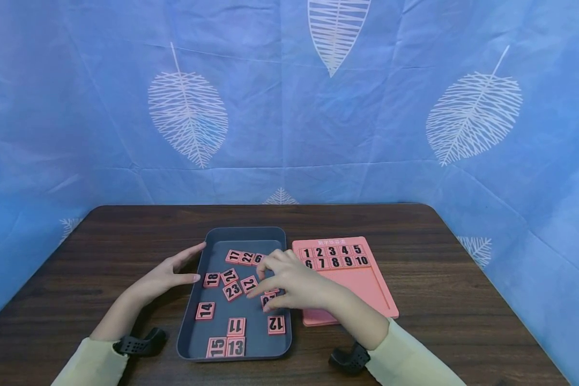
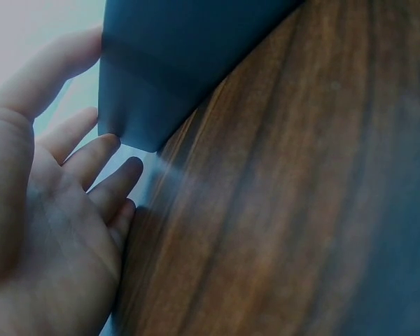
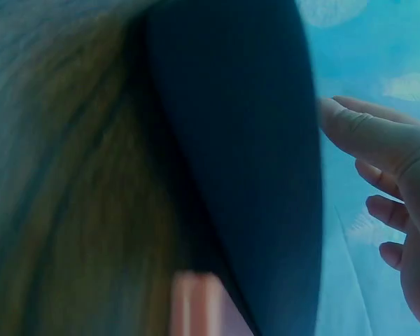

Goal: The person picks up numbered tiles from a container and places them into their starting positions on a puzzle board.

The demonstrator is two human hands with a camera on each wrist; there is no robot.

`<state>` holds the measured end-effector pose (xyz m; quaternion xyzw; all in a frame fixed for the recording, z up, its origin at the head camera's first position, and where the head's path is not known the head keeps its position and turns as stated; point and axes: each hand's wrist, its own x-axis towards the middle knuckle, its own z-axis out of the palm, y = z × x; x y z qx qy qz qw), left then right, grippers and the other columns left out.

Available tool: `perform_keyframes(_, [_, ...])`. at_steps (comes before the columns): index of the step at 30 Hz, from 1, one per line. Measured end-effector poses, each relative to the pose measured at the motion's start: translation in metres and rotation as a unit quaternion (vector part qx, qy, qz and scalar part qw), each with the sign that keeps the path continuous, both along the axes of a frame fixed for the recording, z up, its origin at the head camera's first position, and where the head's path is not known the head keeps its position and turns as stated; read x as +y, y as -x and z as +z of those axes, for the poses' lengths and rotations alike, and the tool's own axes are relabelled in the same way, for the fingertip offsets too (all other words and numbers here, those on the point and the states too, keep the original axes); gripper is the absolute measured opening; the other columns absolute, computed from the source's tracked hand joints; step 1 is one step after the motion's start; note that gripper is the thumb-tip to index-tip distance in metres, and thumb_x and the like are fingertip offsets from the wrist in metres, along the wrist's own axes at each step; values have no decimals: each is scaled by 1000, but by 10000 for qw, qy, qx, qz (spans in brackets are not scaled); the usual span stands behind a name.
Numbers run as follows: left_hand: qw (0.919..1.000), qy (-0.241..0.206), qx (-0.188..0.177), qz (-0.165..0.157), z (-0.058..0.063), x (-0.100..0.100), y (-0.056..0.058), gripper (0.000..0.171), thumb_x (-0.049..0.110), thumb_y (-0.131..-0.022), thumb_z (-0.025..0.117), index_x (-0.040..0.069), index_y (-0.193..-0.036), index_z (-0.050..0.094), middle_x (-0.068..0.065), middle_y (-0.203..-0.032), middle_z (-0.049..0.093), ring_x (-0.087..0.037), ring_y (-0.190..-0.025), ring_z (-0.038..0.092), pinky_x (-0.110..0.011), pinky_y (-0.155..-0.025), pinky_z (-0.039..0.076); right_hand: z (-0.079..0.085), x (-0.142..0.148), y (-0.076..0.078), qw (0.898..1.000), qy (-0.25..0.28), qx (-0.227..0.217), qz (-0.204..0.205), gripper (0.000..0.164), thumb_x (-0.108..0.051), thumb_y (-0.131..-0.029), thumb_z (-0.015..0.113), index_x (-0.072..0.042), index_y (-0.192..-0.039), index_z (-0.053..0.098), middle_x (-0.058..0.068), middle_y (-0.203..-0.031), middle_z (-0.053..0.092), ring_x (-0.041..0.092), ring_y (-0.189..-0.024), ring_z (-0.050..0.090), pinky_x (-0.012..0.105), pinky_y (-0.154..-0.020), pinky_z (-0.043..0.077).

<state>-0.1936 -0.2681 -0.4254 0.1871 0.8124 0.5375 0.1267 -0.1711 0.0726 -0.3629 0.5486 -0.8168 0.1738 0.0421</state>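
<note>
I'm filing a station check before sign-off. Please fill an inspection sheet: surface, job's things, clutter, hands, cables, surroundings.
Surface: dark wood-grain table.
Job's things: gray tray holding loose number tiles; pink board beside it, numbers 1 to 10 in two rows.
Clutter: nothing seen.
Hands: left hand touches the tray's side; right hand is over the tiles, grip unclear. Black band on each wrist.
Cables: nothing seen.
Surroundings: blue leaf-patterned cloth behind the table.

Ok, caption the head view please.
Left hand touching a tray, right hand over its numbered tiles, number puzzle board alongside.
</note>
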Motion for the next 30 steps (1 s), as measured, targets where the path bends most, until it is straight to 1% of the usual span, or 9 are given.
perform_keyframes(6, [10000, 42, 24, -2, 0, 1, -1, 73, 21, -92, 65, 13, -153, 26, -20, -155, 19, -47, -140, 10, -72, -100, 16, -10, -21, 1, 9983, -449, -237, 273, 33, -37, -81, 76, -35, -113, 72, -12, -106, 47, 9, -95, 37, 28, -82, 28])
perform_keyframes(11, [10000, 44, 42, 13, -1, 1, -1, 72, 21, -92, 65, 14, -152, 26, -20, -155, 20, -47, -139, 11, -72, -100, 17, -17, -32, 3, 9957, -742, -401, 379, 35, -36, -82, 75, -36, -116, 70, -14, -102, 44, 6, -95, 34, 28, -85, 27])
perform_keyframes(18, [10000, 45, -37, 20, -1, 1, -2, 72, 22, -92, 65, 16, -153, 26, -19, -155, 19, -47, -140, 10, -72, -100, 16, -24, -40, 4, 9918, -1121, -301, 525, 38, -35, -84, 74, -37, -121, 67, -15, -103, 47, 5, -94, 36, 27, -90, 28])
perform_keyframes(22, [10000, 64, -11, 29, 0, 1, -3, 73, 22, -92, 65, 16, -153, 26, -19, -155, 19, -47, -140, 10, -72, -99, 17, -26, -42, 4, 9905, -1237, -303, 523, 37, -35, -84, 73, -38, -121, 67, -15, -100, 46, 5, -91, 35, 27, -87, 27])
perform_keyframes(30, [10000, 65, 72, 19, -2, 1, -2, 72, 21, -92, 65, 14, -152, 26, -20, -155, 20, -47, -139, 12, -72, -99, 18, -26, -42, 1, 9908, -1235, -265, 491, 33, -36, -83, 73, -37, -116, 69, -14, -99, 46, 5, -90, 35, 23, -81, 28])
